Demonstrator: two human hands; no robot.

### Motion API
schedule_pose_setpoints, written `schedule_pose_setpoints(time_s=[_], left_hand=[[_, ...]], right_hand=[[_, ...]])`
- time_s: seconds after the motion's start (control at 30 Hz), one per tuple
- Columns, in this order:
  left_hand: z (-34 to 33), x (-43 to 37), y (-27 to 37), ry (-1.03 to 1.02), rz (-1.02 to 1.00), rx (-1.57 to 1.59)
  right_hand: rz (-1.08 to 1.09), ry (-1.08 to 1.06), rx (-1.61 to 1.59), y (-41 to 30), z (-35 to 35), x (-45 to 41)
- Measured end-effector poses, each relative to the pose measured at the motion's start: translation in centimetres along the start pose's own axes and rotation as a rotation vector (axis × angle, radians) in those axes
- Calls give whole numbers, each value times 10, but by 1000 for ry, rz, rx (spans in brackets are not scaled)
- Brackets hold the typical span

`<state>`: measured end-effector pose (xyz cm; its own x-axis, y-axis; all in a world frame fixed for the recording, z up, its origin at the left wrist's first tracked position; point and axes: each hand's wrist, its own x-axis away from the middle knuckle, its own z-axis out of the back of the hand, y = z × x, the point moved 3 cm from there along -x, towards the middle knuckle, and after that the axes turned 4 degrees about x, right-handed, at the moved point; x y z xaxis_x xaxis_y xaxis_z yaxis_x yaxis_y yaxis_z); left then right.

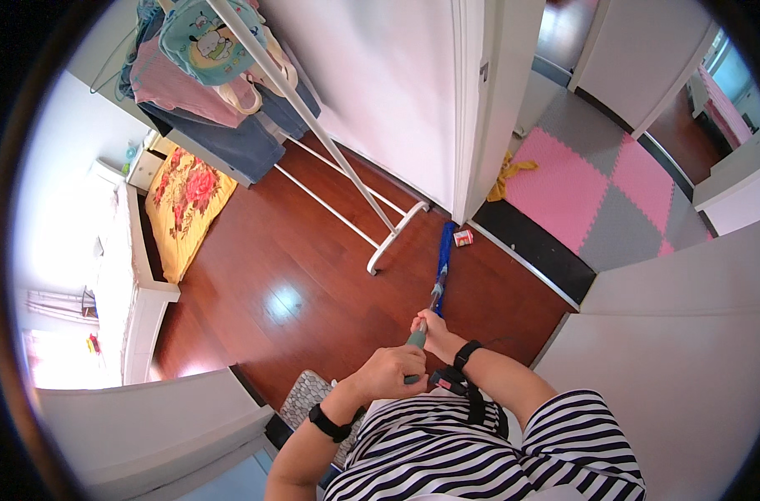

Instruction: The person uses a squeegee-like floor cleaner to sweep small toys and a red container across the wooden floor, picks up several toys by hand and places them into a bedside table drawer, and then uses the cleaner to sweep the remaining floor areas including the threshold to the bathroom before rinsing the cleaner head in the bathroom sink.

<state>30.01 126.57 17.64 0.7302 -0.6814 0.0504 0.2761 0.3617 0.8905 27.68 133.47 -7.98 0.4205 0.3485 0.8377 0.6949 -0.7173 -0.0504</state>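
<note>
My left hand is closed around the grey-green grip at the upper end of a flat mop's handle. Lower on the same handle, my right hand is wrapped around the pole. The blue mop head rests on the reddish-brown wood floor, its far end near the foot of the door frame. Just right of that end lies a small red-and-white container, apart from it or barely touching; I cannot tell which.
A white clothes rack with hanging clothes and a light-blue backpack stands ahead. A dark threshold leads to pink and grey foam mats, with a yellow cloth at their edge. Left are a bed and a floral cover.
</note>
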Motion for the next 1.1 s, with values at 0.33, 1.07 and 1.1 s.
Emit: schedule_pose_setpoints(time_s=[0.33,1.07,1.1], left_hand=[[-44,-42,-6,15,15,173],[-79,-46,12,-212,75,536],[-88,-48,10,-222,95,558]], right_hand=[[99,233,22,-67,53,21],[231,372,593,-93,84,80],[243,376,587,-95,98,71]])
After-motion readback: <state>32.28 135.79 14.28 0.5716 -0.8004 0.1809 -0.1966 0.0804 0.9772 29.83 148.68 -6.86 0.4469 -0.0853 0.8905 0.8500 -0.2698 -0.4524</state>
